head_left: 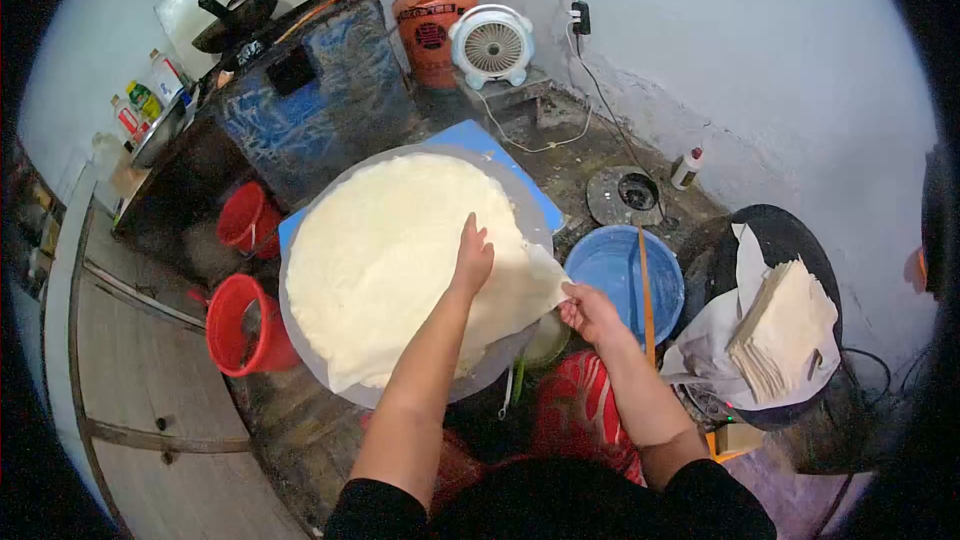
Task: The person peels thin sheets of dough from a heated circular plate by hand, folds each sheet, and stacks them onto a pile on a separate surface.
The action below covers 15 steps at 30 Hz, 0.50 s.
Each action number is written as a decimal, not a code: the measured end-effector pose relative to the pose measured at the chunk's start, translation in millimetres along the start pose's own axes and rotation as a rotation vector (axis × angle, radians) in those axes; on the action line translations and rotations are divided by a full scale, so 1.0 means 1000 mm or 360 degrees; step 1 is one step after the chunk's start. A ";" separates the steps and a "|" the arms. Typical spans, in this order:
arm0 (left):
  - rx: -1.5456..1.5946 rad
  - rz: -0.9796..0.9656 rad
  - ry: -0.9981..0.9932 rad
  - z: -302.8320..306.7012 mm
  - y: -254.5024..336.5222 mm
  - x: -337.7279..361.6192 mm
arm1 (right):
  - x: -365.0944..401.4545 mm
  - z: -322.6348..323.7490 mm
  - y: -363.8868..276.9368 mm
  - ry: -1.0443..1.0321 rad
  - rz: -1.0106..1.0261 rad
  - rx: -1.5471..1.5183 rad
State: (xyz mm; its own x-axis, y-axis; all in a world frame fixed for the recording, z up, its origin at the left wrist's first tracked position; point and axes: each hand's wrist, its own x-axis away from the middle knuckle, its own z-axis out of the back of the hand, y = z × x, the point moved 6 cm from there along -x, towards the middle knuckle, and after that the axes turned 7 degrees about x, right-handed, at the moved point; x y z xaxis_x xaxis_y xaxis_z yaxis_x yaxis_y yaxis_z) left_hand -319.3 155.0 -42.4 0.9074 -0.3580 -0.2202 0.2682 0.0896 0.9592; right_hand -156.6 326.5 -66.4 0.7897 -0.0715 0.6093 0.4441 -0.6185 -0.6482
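Note:
A broad round layer of pale, cream-coloured dough-like material (390, 250) covers most of a grey round board (300, 315). My left hand (474, 258) is over its right part, index finger stretched forward and the other fingers loosely bent, holding nothing. At the right rim, my right hand (590, 314) pinches the corner of a thin pale sheet (515, 295). That sheet is drawn taut toward the right and overlaps the layer's lower right side. Its far edge blends into the pale surface.
A blue basin (610, 265) with a wooden stick (645, 300) stands right of the board. Further right, a stack of pale sheets (785, 330) rests on white cloth (700, 355). Red buckets (275, 340) stand at left. Behind are a gas cylinder (430, 20) and a fan (493, 45).

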 end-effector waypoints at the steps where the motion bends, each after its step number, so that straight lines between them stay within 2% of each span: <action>1: 0.0020 0.0110 0.0035 0.002 0.007 0.001 | 0.000 0.002 0.000 0.0003 0.0002 -0.0007; 2: -0.0584 -0.0020 -0.0095 0.002 0.022 0.010 | 0.000 0.003 -0.003 0.0027 0.0040 0.0113; 3: -0.0589 -0.0024 -0.0097 0.000 0.040 0.020 | 0.000 0.003 -0.007 0.0049 0.0081 0.0235; 5: -0.1245 -0.0024 -0.0404 -0.017 0.064 0.052 | 0.012 -0.007 -0.019 0.0073 0.0113 0.0260; 7: -0.1538 0.0180 -0.0790 -0.034 0.076 0.089 | 0.016 -0.014 -0.025 0.0091 0.0144 0.0302; 9: -0.1607 0.0136 -0.0752 -0.037 0.069 0.130 | 0.016 -0.023 -0.032 0.0046 0.0356 0.0370; 10: -0.1677 0.0082 -0.0726 -0.037 0.072 0.143 | 0.020 -0.036 -0.035 0.0036 0.0352 0.0376; 12: -0.1788 0.0147 -0.0815 -0.037 0.077 0.161 | 0.036 -0.077 -0.053 0.0056 0.0994 0.0871; 14: -0.1900 0.0157 -0.0945 -0.036 0.081 0.168 | 0.037 -0.118 -0.047 -0.0154 0.1257 0.1195; 15: -0.1906 0.0168 -0.0929 -0.035 0.085 0.169 | 0.049 -0.142 -0.045 -0.0234 0.1623 0.1332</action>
State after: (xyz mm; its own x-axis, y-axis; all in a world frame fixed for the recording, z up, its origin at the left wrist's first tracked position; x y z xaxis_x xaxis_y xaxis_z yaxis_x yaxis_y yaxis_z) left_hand -132.2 135.0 -4.3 0.7514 -0.6144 0.2404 0.5952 0.7885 0.1547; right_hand -198.2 239.9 57.7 0.9372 -0.0951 -0.3355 -0.2882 0.3307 -0.8987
